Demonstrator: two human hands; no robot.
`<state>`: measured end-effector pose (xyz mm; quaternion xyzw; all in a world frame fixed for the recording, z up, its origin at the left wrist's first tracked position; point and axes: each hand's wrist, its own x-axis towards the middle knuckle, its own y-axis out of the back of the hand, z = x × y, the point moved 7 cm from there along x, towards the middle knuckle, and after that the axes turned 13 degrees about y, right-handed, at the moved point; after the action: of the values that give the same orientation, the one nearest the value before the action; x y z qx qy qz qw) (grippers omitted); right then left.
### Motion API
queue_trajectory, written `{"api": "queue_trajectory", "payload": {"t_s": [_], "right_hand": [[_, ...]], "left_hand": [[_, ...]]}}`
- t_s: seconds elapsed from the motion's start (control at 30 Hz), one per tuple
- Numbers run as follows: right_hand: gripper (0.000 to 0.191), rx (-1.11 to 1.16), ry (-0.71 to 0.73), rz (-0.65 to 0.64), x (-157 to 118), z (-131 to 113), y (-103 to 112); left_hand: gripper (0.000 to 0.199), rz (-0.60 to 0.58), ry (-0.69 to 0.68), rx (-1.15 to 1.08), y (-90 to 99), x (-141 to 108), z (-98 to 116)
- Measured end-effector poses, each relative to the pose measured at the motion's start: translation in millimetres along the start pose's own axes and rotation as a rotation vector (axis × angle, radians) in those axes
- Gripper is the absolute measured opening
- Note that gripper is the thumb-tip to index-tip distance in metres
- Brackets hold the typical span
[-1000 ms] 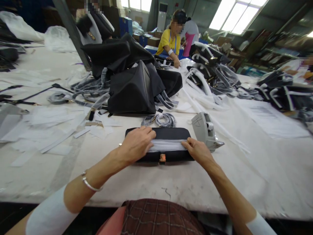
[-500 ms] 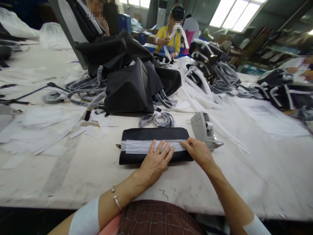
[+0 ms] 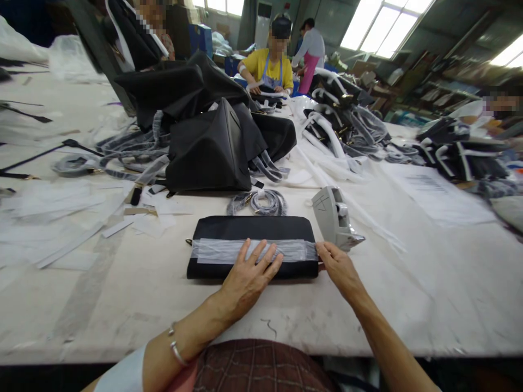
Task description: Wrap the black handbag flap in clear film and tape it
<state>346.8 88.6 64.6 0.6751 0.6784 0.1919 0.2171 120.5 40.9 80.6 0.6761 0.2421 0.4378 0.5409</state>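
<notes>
Head view: closest of all, brown checked cloth [image 3: 261, 365] covers the person's lap, just below the near edge of the white worktop [image 3: 163, 310]. A thin dark thread [image 3: 268, 326] lies a little way in from that edge.

Next come the two hands. The left hand [image 3: 251, 277] lies flat with its fingers spread. Its grip is wide, and it only presses down on a cloudy strip [image 3: 220, 251]. The right hand [image 3: 339, 267] has its thumb and finger pinched together, and this small, tight grip has hold of the strip's right end.

Under the strip is a flat black bag [image 3: 253, 227]. It lies in from the middle of the near edge, with its long sides running along that edge. A small metal bit [image 3: 188, 241] pokes out from its left end.

Just past the bag's right end sits a grey tool [image 3: 327, 215] with a shiny point. Behind the bag is a strap rolled in rings [image 3: 267, 202]. Toward the worktop's left edge, white paper bits [image 3: 61, 204] lie in a mess.

Farther back, big black bags [image 3: 208, 152] make a heap. At the far edge, a person in yellow [image 3: 261, 65] works with both hands low.
</notes>
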Motion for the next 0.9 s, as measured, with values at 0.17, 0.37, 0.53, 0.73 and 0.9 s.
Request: {"api": "queue_trajectory", "payload": {"t_s": [0.17,0.37,0.53,0.73,0.9], "right_hand": [[0.040,-0.320,0.269,0.130,-21,-50,15],[0.062,-0.520,0.901,-0.158,-58,-120,-70],[0.073,-0.779,0.880,-0.170,-58,-76,-70],[0.058,-0.814,0.781,-0.033,-51,-72,-17],[0.070,-0.756,0.904,-0.193,-59,-91,-59]], "left_hand": [[0.046,-0.018,-0.018,-0.031,-1.7,-4,-3],[0.044,-0.006,-0.032,-0.059,-3.6,-3,-2],[0.044,-0.015,-0.018,-0.060,-3.7,-3,-2],[0.046,-0.031,-0.005,-0.060,-2.9,0,-3],[0.045,-0.026,-0.008,-0.060,-2.2,-1,-3]]}}
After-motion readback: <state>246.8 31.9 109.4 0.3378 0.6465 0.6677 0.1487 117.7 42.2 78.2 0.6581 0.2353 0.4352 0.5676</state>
